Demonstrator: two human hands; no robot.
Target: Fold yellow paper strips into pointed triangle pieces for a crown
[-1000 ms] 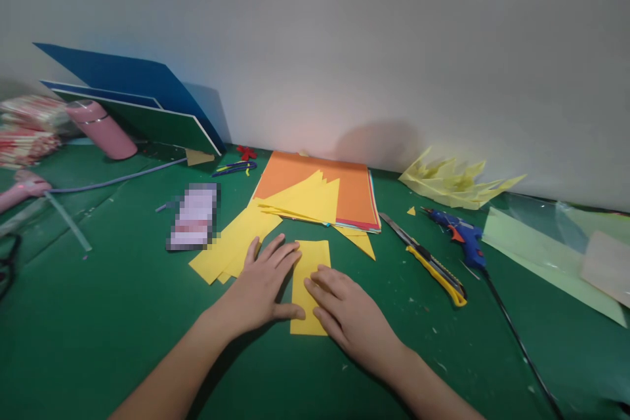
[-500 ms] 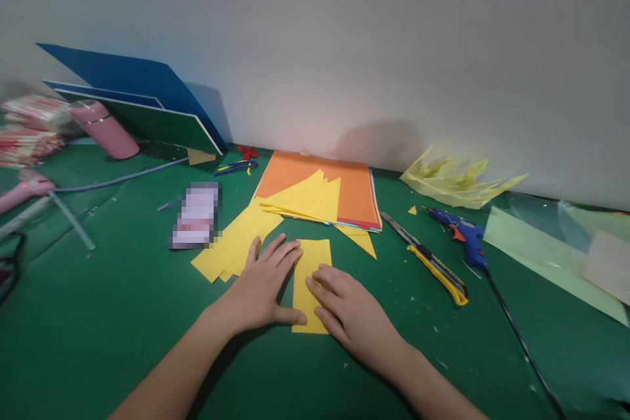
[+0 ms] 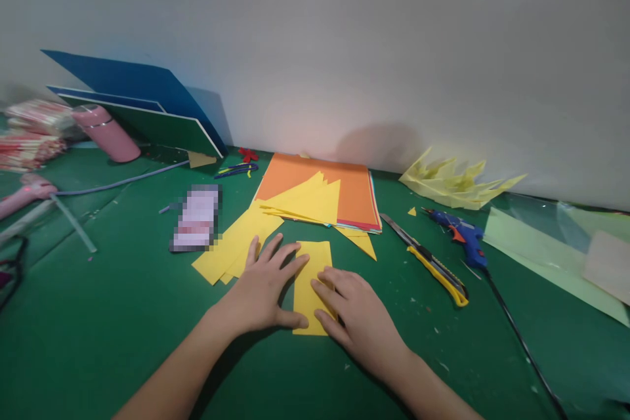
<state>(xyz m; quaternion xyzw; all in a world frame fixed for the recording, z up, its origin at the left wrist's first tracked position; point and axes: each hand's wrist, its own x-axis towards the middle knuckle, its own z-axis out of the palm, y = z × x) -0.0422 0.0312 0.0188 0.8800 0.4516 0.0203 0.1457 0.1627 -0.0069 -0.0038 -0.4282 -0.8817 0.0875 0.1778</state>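
A yellow paper rectangle (image 3: 313, 256) lies flat on the green table between my hands. My left hand (image 3: 268, 285) is spread open, its thumb and a fingertip on the paper's left side. From the right, my right hand (image 3: 354, 305) rests over the paper's right edge, fingers stretched out and slightly bent. Just beyond my left hand lie yellow paper strips (image 3: 233, 243), overlapping one another. Several yellow paper triangles (image 3: 310, 200) are piled on a stack of coloured sheets (image 3: 290, 174) with orange on top.
To the right lie an open yellow utility knife (image 3: 433, 269) and a blue glue gun (image 3: 457, 230) with its cord. Behind them stands a pointed pale-yellow paper piece (image 3: 447, 180). A blurred-out phone-shaped object (image 3: 197, 216), a pink bottle (image 3: 108, 134) and leaning boards (image 3: 147, 125) are at left.
My left index finger has spread away from the others, further over the paper. The right hand has shifted very slightly. The paper stays in place.
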